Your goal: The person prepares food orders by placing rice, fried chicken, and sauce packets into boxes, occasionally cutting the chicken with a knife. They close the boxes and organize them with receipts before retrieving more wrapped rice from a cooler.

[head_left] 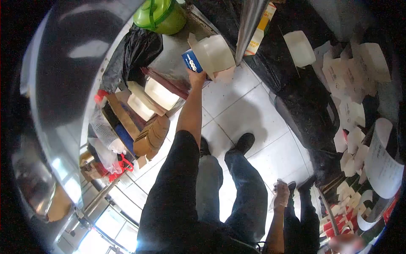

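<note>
Above tiled floor [249, 106], upper centre of view: left hand [196, 78] raised at arm's length, fingers clamped on blue box [191, 60]. White carton [216, 53] touches box, seemingly in same grip. Both sit just beside steel post [249, 21]. Right hand [281, 195] hangs low beside jeans [245, 190]; view blurred, cannot tell whether spread or closed.

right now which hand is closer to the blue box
Left. The left hand holds the blue box; the right hand hangs low beside the legs, well away from it.
</note>
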`<action>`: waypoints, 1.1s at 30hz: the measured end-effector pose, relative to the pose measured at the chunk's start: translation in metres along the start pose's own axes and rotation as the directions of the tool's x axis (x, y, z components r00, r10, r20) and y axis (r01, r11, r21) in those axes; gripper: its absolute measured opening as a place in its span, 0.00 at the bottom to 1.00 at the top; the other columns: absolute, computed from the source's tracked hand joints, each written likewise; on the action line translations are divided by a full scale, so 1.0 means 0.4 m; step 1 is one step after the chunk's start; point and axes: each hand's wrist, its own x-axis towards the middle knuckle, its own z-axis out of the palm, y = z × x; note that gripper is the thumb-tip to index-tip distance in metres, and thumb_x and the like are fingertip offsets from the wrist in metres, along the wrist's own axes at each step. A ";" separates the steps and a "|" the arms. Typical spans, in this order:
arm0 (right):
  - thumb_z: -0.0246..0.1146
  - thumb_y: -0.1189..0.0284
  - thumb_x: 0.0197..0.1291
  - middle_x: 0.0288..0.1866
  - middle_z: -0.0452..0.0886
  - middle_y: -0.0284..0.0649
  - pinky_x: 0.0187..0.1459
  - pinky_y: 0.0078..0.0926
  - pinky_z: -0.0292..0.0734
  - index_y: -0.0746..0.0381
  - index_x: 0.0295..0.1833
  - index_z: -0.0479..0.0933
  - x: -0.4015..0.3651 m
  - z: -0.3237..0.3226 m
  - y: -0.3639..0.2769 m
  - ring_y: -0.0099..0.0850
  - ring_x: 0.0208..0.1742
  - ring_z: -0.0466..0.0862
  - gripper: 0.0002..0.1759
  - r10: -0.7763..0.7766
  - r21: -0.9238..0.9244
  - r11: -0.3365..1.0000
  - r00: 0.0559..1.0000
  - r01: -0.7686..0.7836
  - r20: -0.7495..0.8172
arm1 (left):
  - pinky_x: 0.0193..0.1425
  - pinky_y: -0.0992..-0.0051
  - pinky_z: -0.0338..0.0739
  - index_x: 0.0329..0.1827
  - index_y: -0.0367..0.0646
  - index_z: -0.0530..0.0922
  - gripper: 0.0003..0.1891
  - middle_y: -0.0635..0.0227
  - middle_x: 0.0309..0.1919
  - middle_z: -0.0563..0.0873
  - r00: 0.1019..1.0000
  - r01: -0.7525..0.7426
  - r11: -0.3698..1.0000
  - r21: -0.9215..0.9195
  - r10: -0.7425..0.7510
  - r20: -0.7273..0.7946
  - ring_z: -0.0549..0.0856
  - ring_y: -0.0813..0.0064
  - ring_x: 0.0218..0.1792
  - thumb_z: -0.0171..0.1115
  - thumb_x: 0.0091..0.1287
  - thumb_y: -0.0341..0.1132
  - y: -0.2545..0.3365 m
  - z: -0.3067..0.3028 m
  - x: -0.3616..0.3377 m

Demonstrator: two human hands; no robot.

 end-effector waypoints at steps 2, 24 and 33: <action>0.58 0.67 0.66 0.34 0.79 0.34 0.41 0.22 0.74 0.67 0.51 0.77 0.043 -0.022 0.117 0.23 0.34 0.76 0.16 -0.040 0.124 0.992 0.996 0.031 0.077 | 0.64 0.61 0.69 0.71 0.31 0.50 0.61 0.39 0.57 0.75 0.999 -0.025 0.999 0.042 0.026 -0.037 0.75 0.46 0.60 0.78 0.38 0.51 0.124 -0.050 -0.031; 0.57 0.65 0.66 0.41 0.83 0.46 0.45 0.31 0.77 0.66 0.49 0.78 -0.083 0.142 -0.321 0.36 0.40 0.84 0.15 -0.307 -0.177 0.893 0.848 0.413 0.433 | 0.65 0.67 0.67 0.71 0.35 0.55 0.48 0.48 0.63 0.68 0.907 -0.260 0.959 -0.112 0.203 -0.368 0.72 0.58 0.61 0.73 0.50 0.40 0.515 -0.539 -0.085; 0.60 0.63 0.63 0.49 0.80 0.48 0.55 0.34 0.73 0.67 0.53 0.76 -0.091 0.444 -0.589 0.44 0.49 0.80 0.19 -0.520 0.009 0.792 0.667 0.610 0.534 | 0.64 0.68 0.67 0.74 0.38 0.50 0.46 0.51 0.64 0.67 0.843 -0.365 0.926 -0.095 0.285 -0.456 0.72 0.61 0.60 0.71 0.56 0.28 0.536 -0.618 -0.600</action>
